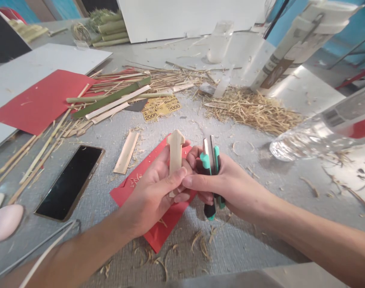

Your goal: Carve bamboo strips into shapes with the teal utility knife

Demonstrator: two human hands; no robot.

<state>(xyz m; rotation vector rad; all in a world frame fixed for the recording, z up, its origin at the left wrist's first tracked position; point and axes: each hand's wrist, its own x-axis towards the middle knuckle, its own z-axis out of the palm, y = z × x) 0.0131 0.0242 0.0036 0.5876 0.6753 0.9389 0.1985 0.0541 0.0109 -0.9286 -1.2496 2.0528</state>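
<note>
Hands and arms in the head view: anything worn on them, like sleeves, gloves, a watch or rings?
Nothing worn shows. The left hand and right hand are bare, with no gloves, rings or watch visible. Both forearms are bare to the frame edge; no sleeve comes into view.

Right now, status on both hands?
Left hand grips pale arrow-shaped bamboo strip. Right hand grips teal-and-black utility knife. Red paper sheet beneath, shavings around.

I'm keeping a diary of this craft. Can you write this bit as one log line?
left hand: holds carved bamboo piece | right hand: grips green cutter | under: red paper | nearby: phone
</note>
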